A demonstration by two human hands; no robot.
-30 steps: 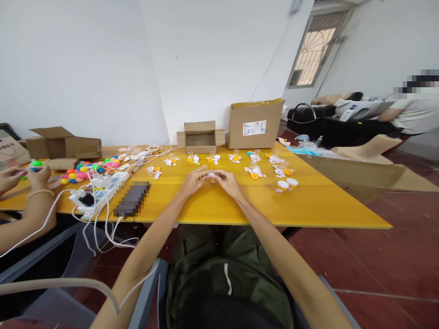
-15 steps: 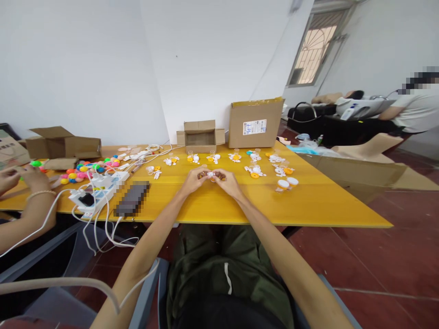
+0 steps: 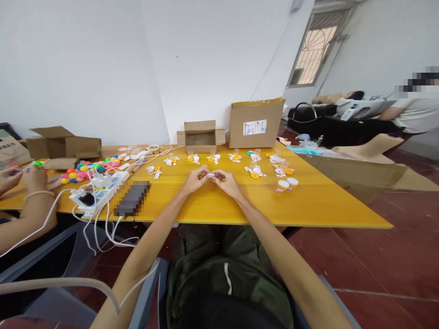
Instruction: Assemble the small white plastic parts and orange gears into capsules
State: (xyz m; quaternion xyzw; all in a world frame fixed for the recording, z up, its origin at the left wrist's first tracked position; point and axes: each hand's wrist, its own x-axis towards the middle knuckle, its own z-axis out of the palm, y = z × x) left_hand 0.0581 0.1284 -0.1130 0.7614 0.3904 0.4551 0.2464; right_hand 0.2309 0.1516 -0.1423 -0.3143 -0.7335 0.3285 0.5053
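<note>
Over the middle of the yellow table, my left hand and my right hand meet, fingers curled in a pinch. Between the fingertips is a small white plastic piece, mostly covered by them, so its exact kind is hidden. Beyond the hands lie little groups of parts: white pieces, yellow-orange rings and clear cups. To the right of my right hand stand two small clear containers with orange rims and white tops.
An open carton and a taller cardboard box stand at the back. Left are a phone, a power strip with cables and several coloured balls. Another person's hands work at far left.
The white piece between my fingertips has turned and shows less of its face. My hands stay in nearly the same place. The other person's hand at far left has shifted slightly.
</note>
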